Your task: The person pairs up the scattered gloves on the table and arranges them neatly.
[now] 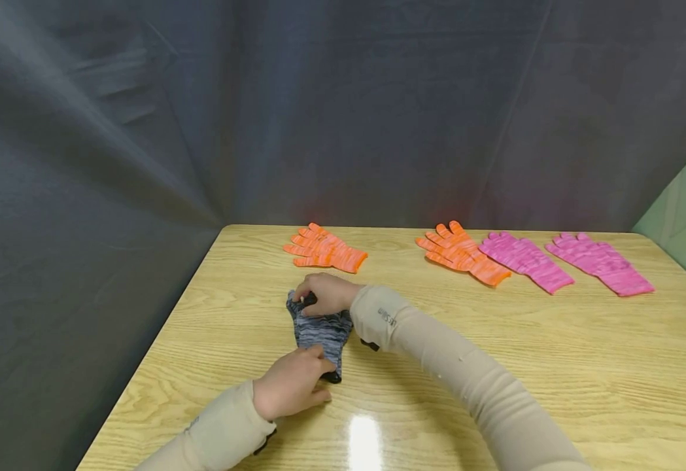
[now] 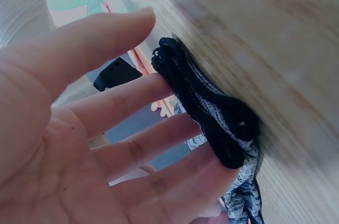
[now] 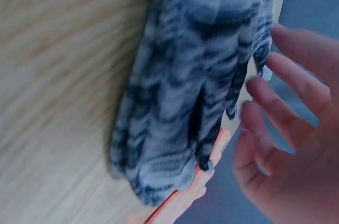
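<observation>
Grey-and-black knit gloves lie flat on the wooden table in front of me, layered one over the other, cuff end toward me. At the near end, my left hand has its fingers against the black cuffs; in the left wrist view those fingers are extended and the thumb stands apart. My right hand is over the finger end of the gloves. In the right wrist view its loosely bent fingers are beside the glove fingers, not wrapped round them.
An orange glove lies beyond my right hand. Farther right, a second orange glove touches a pink glove, and another pink glove lies near the right end. A dark curtain hangs behind the table.
</observation>
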`<state>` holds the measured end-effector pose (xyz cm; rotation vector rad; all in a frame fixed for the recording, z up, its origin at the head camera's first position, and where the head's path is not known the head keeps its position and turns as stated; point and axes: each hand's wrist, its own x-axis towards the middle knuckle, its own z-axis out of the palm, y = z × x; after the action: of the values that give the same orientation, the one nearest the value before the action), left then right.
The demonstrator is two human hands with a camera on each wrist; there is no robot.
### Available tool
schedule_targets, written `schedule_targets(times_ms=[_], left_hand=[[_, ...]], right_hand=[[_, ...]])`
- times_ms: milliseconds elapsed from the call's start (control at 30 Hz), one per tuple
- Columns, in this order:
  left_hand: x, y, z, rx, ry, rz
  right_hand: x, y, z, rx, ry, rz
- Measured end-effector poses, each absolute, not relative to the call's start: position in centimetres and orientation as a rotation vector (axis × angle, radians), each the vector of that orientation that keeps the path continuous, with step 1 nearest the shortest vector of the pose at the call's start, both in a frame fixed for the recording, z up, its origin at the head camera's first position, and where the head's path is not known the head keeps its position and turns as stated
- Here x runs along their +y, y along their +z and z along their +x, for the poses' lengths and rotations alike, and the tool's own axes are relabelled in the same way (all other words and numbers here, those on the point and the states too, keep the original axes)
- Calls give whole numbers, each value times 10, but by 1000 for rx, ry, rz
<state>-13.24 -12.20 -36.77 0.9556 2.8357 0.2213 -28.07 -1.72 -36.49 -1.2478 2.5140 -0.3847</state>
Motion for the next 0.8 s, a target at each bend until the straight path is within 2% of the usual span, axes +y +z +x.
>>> schedule_targets(times_ms=[167, 400, 600, 800], left_hand=[[-122, -368, -132, 2831, 235, 961], [-122, -367, -131, 2819, 210, 955], [-123, -367, -131, 2814, 215, 958], [-122, -367, -130, 2817, 210, 961]], right_hand=[[-20, -364, -276, 2444, -333, -1248], [-20, -364, -277, 2349, -513, -1320], [-20, -367, -271, 2484, -246, -1178], [-21, -369, -268, 2582, -100, -1143]])
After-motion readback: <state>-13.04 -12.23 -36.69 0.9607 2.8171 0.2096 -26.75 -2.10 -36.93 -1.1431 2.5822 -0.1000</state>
